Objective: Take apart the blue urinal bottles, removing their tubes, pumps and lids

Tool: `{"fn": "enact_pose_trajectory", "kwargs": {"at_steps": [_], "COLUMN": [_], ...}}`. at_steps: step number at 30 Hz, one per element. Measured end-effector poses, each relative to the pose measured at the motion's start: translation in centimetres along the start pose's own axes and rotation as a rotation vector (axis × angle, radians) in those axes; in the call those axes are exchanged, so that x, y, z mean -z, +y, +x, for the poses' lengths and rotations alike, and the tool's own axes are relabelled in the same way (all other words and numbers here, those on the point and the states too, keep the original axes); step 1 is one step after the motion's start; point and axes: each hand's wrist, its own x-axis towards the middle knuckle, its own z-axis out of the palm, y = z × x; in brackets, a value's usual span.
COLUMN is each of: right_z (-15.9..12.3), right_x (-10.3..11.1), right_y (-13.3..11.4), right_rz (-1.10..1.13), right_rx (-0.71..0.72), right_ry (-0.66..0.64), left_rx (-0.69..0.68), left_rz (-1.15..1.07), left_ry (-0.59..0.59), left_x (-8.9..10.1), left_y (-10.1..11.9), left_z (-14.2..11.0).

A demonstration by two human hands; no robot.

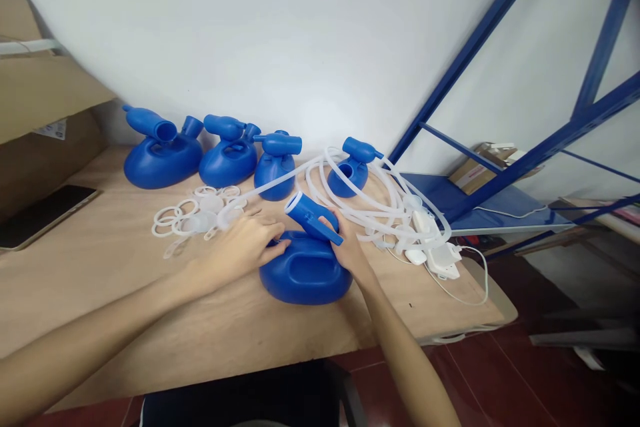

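Currently, the right hand [345, 240] closes around a blue tubular spout [309, 212] atop the blue plastic jug [305, 291] on the wooden tabletop [210, 333]; the left hand [253, 240] half-curls at the jug's left end, its hold unclear.

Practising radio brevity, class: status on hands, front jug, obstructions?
Left hand at jug; right hand holding spout above it. Jug on table. Tubing lies beyond right hand, apparently not blocking.

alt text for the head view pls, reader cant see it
A right hand holds a blue tubular part above a blue jug on a wood-toned table, the left hand at the jug's side. Four more blue jugs stand behind, near white rings and coiled pale tubing.
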Motion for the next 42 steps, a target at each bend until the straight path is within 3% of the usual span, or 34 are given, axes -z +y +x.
{"fn": "enact_pose_trajectory", "kwargs": {"at_steps": [12,18,31,38,42], "right_z": [0.0,0.0,-0.3,-0.3,-0.3], "right_x": [0.1,0.2,0.3,0.0,0.5], "right_y": [0.4,0.5,0.0,0.3,0.6], "right_rz": [-0.004,0.015,-0.027,-0.046,-0.109], "right_rx": [0.013,0.013,0.002,0.016,0.052], "right_ry": [-0.023,-0.032,-0.03,0.003,0.07], "left_rx": [-0.127,-0.202,-0.201,-0.254,-0.179], "left_rz": [-0.019,-0.019,0.016,0.213,0.021], "left_ry": [-0.078,-0.02,0.145,0.244,0.349], "left_x": [0.2,-0.6,-1.8,-1.5,-0.1], "left_y": [-1.2,-1.9,-2.1,-1.7,-1.1], "left_z": [-1.2,-1.4,-1.5,-2.7,-3.5]}}
